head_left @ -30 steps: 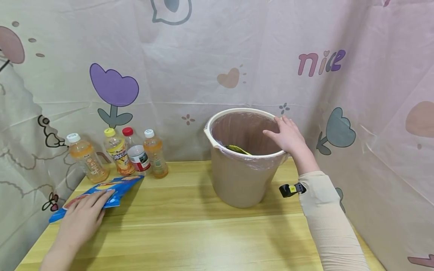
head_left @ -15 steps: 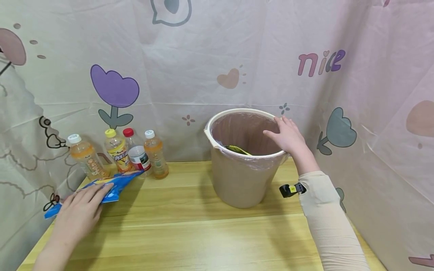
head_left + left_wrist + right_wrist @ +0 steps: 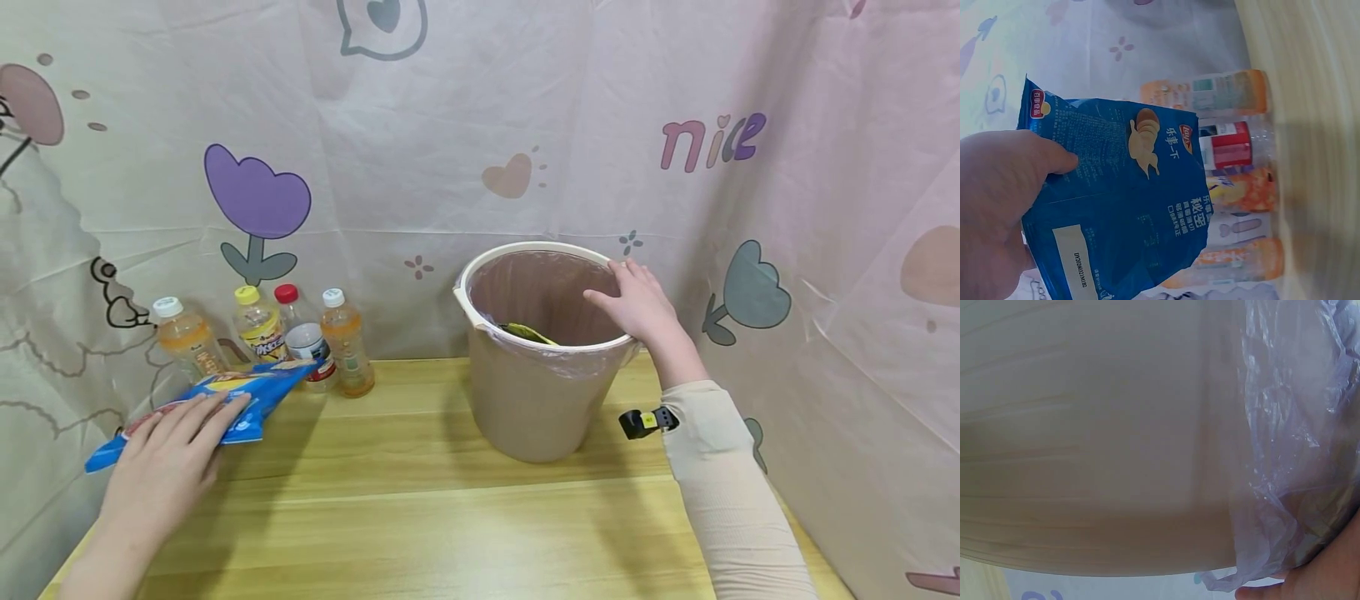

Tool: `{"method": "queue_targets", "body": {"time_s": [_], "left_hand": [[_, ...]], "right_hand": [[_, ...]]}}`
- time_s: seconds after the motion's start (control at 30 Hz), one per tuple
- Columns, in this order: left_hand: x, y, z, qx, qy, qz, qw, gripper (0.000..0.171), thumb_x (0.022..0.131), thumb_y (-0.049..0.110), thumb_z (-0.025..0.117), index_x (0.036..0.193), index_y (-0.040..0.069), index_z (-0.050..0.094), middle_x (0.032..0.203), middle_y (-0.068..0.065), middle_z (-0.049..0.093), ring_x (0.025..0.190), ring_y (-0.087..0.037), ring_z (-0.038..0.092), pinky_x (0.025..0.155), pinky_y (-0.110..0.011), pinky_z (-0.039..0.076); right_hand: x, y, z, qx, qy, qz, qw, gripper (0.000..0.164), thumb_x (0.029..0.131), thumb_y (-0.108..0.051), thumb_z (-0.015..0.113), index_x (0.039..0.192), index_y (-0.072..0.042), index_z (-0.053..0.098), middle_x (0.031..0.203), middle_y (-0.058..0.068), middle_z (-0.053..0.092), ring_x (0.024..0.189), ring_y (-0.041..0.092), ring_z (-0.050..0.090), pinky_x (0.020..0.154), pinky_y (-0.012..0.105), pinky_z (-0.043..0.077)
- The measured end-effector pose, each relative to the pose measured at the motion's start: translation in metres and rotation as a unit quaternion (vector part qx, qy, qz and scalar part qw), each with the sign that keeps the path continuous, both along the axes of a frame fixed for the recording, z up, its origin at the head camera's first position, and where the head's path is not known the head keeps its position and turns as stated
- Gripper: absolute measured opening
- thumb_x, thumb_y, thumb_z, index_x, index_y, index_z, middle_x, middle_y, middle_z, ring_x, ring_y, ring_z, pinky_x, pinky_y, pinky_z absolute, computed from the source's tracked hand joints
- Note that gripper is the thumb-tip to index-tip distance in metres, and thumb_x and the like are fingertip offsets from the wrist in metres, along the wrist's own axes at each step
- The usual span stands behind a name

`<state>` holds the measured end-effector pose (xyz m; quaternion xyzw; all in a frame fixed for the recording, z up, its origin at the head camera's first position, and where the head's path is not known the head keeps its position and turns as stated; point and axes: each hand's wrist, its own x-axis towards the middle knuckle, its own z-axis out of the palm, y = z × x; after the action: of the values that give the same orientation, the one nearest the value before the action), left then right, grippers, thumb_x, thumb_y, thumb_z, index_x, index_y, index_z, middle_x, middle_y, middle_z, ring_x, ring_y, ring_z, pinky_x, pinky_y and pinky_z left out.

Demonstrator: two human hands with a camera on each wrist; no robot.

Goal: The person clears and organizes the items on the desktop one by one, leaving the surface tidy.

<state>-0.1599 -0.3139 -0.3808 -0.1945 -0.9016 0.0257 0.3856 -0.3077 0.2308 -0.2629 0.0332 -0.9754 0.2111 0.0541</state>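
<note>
My left hand (image 3: 161, 467) grips a blue bag of chips (image 3: 262, 398), fingers over its top side. In the left wrist view the thumb presses on the printed bag (image 3: 1122, 187); the other fingers are mostly hidden behind it. The bag is raised off the table and partly covers the bottles behind. My right hand (image 3: 643, 307) rests on the right rim of a beige trash bin (image 3: 532, 408), thumb extended over the opening. A clear plastic liner (image 3: 1285, 425) hangs over the rim, with part of that hand below it.
Behind the bag stand a white-capped orange bottle (image 3: 187, 340), a yellow-capped one (image 3: 258, 325), a red-capped one (image 3: 300, 321) and another white-capped one (image 3: 347, 346). A yellow-green packet (image 3: 527, 333) lies inside the bin. A printed cloth (image 3: 390, 167) hangs behind the wooden table (image 3: 420, 533).
My left hand has lifted the bag of chips from low near the table and shifted it slightly left, covering more of the bottles. The right hand stays on the bin rim.
</note>
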Motion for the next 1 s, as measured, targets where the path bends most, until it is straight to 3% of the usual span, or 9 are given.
{"method": "queue_targets", "body": {"time_s": [0.17, 0.47, 0.73, 1.0], "left_hand": [[0.005, 0.002, 0.01, -0.005, -0.009, 0.006, 0.9999, 0.077, 0.099, 0.055, 0.001, 0.139, 0.013, 0.051, 0.126, -0.02, 0.06, 0.114, -0.04, 0.052, 0.089, -0.061, 0.043], [0.011, 0.005, 0.027, 0.009, 0.02, 0.006, 0.9997, 0.074, 0.101, 0.056, 0.004, 0.137, 0.015, 0.054, 0.126, -0.019, 0.062, 0.112, -0.041, 0.055, 0.093, -0.062, 0.042], [0.016, 0.007, 0.043, 0.015, 0.034, 0.021, 0.9991, 0.07, 0.103, 0.053, 0.007, 0.138, 0.014, 0.054, 0.126, -0.02, 0.062, 0.113, -0.041, 0.055, 0.111, -0.055, 0.036], [0.014, 0.013, 0.06, 0.018, 0.063, 0.005, 0.9978, 0.063, 0.105, 0.047, 0.013, 0.137, 0.013, 0.056, 0.125, -0.021, 0.062, 0.114, -0.043, 0.057, 0.11, -0.055, 0.037]], "right_hand": [[0.0, 0.0, 0.0, 0.0, -0.002, 0.0, 1.0, 0.08, 0.096, -0.054, 0.046, 0.156, -0.007, 0.018, 0.162, 0.026, 0.007, 0.149, 0.047, 0.003, 0.117, 0.065, 0.008], [0.0, 0.001, 0.0, -0.002, -0.001, 0.0, 1.0, 0.081, 0.096, -0.055, 0.046, 0.156, -0.008, 0.018, 0.162, 0.025, 0.007, 0.149, 0.047, 0.003, 0.117, 0.065, 0.008], [-0.002, 0.002, 0.0, -0.006, 0.002, 0.0, 1.0, 0.081, 0.096, -0.055, 0.046, 0.155, -0.007, 0.019, 0.162, 0.025, 0.007, 0.149, 0.047, 0.003, 0.117, 0.065, 0.009], [-0.001, 0.001, -0.001, -0.006, 0.001, 0.0, 1.0, 0.082, 0.096, -0.056, 0.046, 0.155, -0.007, 0.018, 0.162, 0.025, 0.007, 0.149, 0.047, 0.004, 0.117, 0.065, 0.009]]}}
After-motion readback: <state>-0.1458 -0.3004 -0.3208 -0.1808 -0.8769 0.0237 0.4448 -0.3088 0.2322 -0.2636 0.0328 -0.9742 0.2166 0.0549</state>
